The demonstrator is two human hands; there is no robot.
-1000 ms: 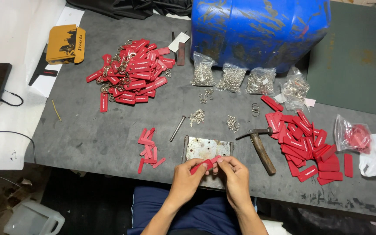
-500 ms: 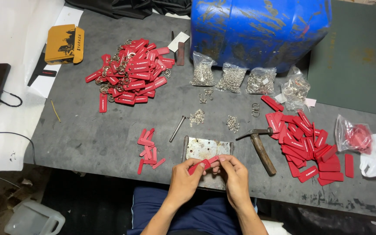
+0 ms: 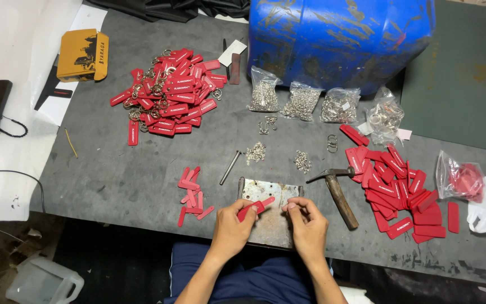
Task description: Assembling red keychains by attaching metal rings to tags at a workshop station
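Dark grey counter (image 3: 113,186) is carrying heaps of red tags as the left hand (image 3: 233,224) is pinching one red tag (image 3: 256,207) between closed fingers over a metal plate (image 3: 270,194). Just beside it, the right hand (image 3: 309,222) fingers are curling narrow, a hammer (image 3: 336,188) lying near them.

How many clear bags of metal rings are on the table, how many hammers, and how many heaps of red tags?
Clear bags of metal rings: 4
Hammers: 1
Heaps of red tags: 3
Total: 8
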